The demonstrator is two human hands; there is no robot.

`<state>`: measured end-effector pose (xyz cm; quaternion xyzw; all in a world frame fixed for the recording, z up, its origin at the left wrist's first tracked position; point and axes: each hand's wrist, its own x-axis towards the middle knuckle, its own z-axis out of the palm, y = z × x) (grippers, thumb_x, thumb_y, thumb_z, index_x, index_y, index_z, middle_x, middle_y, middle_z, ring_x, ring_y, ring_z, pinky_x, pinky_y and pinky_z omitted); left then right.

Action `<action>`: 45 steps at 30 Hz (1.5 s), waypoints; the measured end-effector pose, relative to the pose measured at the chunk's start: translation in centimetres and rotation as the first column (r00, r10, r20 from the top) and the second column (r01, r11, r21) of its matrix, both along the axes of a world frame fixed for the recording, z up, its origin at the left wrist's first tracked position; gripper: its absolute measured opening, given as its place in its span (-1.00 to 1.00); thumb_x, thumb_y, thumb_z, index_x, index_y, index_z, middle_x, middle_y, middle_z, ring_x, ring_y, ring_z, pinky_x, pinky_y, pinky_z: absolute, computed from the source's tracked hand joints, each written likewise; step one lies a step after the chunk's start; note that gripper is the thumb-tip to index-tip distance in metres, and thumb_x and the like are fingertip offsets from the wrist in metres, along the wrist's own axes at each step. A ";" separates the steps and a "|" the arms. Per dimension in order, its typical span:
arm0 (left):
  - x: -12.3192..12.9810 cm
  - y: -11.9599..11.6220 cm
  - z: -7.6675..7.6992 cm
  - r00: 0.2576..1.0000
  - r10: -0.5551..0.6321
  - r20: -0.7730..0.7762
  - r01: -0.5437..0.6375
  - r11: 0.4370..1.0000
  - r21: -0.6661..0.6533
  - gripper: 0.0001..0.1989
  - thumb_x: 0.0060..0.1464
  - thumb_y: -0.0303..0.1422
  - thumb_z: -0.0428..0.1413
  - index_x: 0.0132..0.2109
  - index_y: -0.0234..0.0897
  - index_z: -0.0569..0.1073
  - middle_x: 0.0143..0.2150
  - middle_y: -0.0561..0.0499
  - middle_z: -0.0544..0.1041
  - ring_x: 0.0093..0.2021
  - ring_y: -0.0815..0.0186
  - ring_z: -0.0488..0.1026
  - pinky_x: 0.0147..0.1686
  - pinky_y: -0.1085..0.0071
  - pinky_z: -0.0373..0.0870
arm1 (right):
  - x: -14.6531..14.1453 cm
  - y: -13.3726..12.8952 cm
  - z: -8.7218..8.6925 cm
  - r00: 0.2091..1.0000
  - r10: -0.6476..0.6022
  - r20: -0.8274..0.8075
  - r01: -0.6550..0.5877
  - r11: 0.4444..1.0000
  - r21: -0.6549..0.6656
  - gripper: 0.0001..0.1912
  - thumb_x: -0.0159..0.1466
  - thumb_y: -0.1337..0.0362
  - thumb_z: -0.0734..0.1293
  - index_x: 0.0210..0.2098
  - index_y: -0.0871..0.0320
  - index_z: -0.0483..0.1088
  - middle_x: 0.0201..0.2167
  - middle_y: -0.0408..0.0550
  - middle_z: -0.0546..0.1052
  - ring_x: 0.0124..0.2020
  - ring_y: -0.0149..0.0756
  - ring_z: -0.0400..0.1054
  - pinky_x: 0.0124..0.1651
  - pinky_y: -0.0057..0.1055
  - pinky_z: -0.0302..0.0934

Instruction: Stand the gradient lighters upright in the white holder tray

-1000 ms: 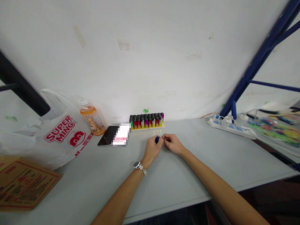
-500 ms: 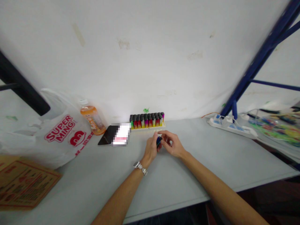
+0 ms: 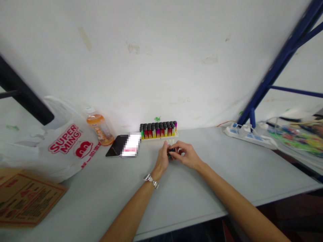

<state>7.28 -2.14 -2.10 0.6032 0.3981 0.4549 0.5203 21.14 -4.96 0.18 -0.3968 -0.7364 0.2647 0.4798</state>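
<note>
A small dark lighter (image 3: 172, 150) is pinched between my two hands, just above the grey table. My left hand (image 3: 163, 157) is closed on its left side, the wrist wearing a silver watch (image 3: 151, 180). From the right, the bent fingers and thumb of my right hand (image 3: 187, 154) grip the same lighter. Most of its body is hidden by the fingers. Just behind the hands, a pale tray (image 3: 161, 138) holds upright rows of many-coloured lighters (image 3: 157, 130) with black tops.
A dark tablet or phone (image 3: 116, 146) with a blurred bright part lies left of the tray. Further left are an orange drink bottle (image 3: 99, 129), a white plastic bag (image 3: 60, 151) and a cardboard box (image 3: 32, 198). A power strip (image 3: 249, 136) lies at the right by a blue frame (image 3: 270, 72).
The lighter has turned in my hands: its blue side showed before, and now mostly its black part shows. My right fingers have shifted slightly over it. Everything else is unmoved.
</note>
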 end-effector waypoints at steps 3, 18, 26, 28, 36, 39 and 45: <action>0.1 0.1 -0.2 0.999 0.039 0.008 -0.039 0.999 0.021 -0.32 0.14 0.22 -0.19 -0.51 -0.30 0.35 -0.61 0.08 0.31 -0.55 0.39 0.23 -0.51 0.44 0.13 | 0.0 0.5 -0.5 0.989 -0.080 -0.128 0.062 0.988 -0.141 -0.74 0.18 0.11 0.46 -0.26 0.16 0.49 -0.55 -0.20 0.37 -0.54 -0.43 0.28 -0.51 -0.50 0.22; 0.4 0.2 0.3 0.992 0.002 0.126 0.025 0.976 -0.215 -0.36 0.03 0.26 -0.10 -0.42 -0.30 0.35 -0.69 0.12 0.27 -0.70 0.45 0.14 -0.69 0.50 -0.02 | 0.6 -0.5 0.6 0.989 0.031 -0.141 -0.024 0.999 0.049 -0.80 0.30 0.17 0.36 -0.17 0.12 0.56 -0.23 0.01 0.54 -0.33 -0.35 0.46 -0.31 -0.40 0.44; 0.8 0.2 -0.4 0.987 0.141 0.079 -0.128 0.979 -0.157 -0.52 0.10 0.08 0.00 -0.06 -0.23 0.25 -0.37 0.03 0.49 -0.47 0.38 0.40 -0.71 0.60 0.21 | 4.6 5.2 1.3 0.912 -0.394 -0.114 0.409 0.893 0.185 -0.80 0.28 0.16 0.36 -0.26 0.17 0.52 -0.33 -0.04 0.55 -0.48 -0.38 0.45 -0.37 -0.40 0.38; 0.8 0.1 -0.5 0.991 0.122 0.060 -0.114 0.985 -0.127 -0.55 0.11 0.05 0.02 -0.08 -0.23 0.27 -0.35 0.03 0.47 -0.48 0.40 0.38 -0.73 0.61 0.21 | 5.6 7.4 1.2 0.879 -0.476 -0.033 0.473 0.861 0.189 -0.83 0.27 0.20 0.36 -0.24 0.18 0.51 -0.35 -0.05 0.56 -0.48 -0.36 0.45 -0.35 -0.40 0.36; 0.9 0.1 -0.9 0.995 0.096 0.017 -0.095 0.993 -0.069 -0.63 0.16 -0.01 -0.01 -0.13 -0.24 0.31 -0.31 0.03 0.43 -0.50 0.43 0.34 -0.76 0.63 0.21 | 4.9 12.5 0.5 0.872 -0.455 0.182 0.417 0.884 0.211 -0.93 0.23 0.32 0.35 -0.32 0.13 0.50 -0.39 -0.10 0.57 -0.41 -0.32 0.45 -0.25 -0.39 0.35; 0.8 0.2 -1.0 0.996 0.092 0.011 -0.091 0.994 -0.063 -0.64 0.18 -0.02 -0.02 -0.14 -0.24 0.31 -0.31 0.03 0.42 -0.51 0.45 0.33 -0.76 0.63 0.21 | 4.7 13.2 0.5 0.862 -0.433 0.263 0.382 0.897 0.222 -0.92 0.23 0.35 0.36 -0.30 0.14 0.51 -0.37 -0.07 0.57 -0.38 -0.30 0.44 -0.20 -0.37 0.35; 0.8 0.2 -1.1 0.996 0.086 0.007 -0.086 0.995 -0.050 -0.65 0.18 -0.04 0.00 -0.14 -0.24 0.31 -0.29 0.02 0.42 -0.48 0.44 0.36 -0.77 0.66 0.20 | 4.7 13.1 0.3 0.826 -0.441 0.352 0.356 0.891 0.281 -0.75 0.33 0.32 0.24 -0.15 0.17 0.55 -0.07 0.07 0.45 -0.31 -0.34 0.41 -0.10 -0.34 0.34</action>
